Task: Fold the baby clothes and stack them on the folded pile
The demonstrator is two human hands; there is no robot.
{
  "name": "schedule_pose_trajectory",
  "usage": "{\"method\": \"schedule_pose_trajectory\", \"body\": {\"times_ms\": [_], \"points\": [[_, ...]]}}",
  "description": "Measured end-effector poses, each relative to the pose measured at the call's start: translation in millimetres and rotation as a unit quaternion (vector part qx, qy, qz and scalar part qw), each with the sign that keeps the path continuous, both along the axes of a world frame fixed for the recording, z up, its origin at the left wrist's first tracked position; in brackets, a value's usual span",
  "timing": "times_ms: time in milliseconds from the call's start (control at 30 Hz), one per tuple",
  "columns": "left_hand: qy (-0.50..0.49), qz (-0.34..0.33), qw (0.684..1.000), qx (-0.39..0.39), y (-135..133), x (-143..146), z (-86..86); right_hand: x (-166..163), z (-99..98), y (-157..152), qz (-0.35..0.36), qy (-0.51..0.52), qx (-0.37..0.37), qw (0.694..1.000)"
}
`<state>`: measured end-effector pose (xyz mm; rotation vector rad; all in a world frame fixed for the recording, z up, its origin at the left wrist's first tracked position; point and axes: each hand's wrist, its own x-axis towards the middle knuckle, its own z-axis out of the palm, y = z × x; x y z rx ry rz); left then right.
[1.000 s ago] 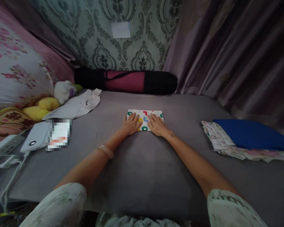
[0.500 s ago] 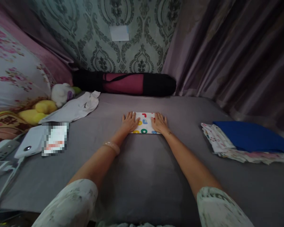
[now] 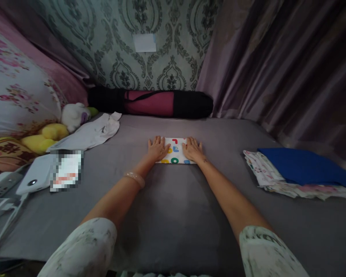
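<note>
A folded white cloth (image 3: 175,154) printed with colourful letter-like shapes lies flat on the grey bed sheet (image 3: 173,215). My left hand (image 3: 158,149) rests palm down on its left end, fingers spread. On the right end, my right hand (image 3: 193,149) also presses flat with the fingers stretched out. Both palms cover the cloth's side edges, so those parts are hidden. Between the hands its middle is visible, with red, blue, yellow and green shapes.
To the right lies a stack of folded fabrics with a blue cloth (image 3: 305,167) on top. A black and maroon long bag (image 3: 150,103) lies along the wall. At left are a light garment (image 3: 92,132), plush toys (image 3: 44,137), a white device (image 3: 36,173) and a power strip (image 3: 2,184).
My right hand has shifted very slightly inward on the cloth. The view has tilted a little; otherwise things stay as they were.
</note>
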<state>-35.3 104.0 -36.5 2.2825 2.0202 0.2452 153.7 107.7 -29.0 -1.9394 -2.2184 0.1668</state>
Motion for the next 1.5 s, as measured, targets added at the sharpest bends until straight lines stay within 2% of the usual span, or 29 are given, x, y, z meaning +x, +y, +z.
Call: {"method": "schedule_pose_trajectory", "body": {"times_ms": [167,433,667,767,900,1033,1200,1367,1500], "points": [[0.022,-0.048,0.997,0.052,-1,15,1.6,-19,2.2,-1,0.052,0.011,0.03,0.998],[0.017,-0.05,0.998,0.02,1,18,-9.6,-25,-15.2,3,0.063,-0.012,0.006,0.998],[0.012,-0.05,0.999,0.0,0,17,-4.5,-26,-7.0,3,0.065,-0.011,-0.011,0.998],[0.014,-0.036,0.999,0.016,-7,16,0.0,-29,0.5,2,0.064,-0.004,-0.025,0.998],[0.019,-0.006,0.999,0.038,-18,10,1.1,-43,4.7,-2,0.075,0.012,0.017,0.997],[-0.001,0.017,1.0,0.019,-20,4,-6.9,-57,-1.9,-5,0.07,0.013,0.011,0.997],[-0.021,0.021,0.999,0.021,-18,2,-14.6,-59,-9.5,-6,0.067,0.015,0.014,0.998],[-0.067,0.02,0.997,0.016,-20,-4,-7.9,-57,-7.0,-5,0.069,0.009,0.011,0.998],[-0.103,0.045,0.993,0.047,-24,-21,-3.2,-65,-0.1,-10,0.068,0.01,0.044,0.997]]}}
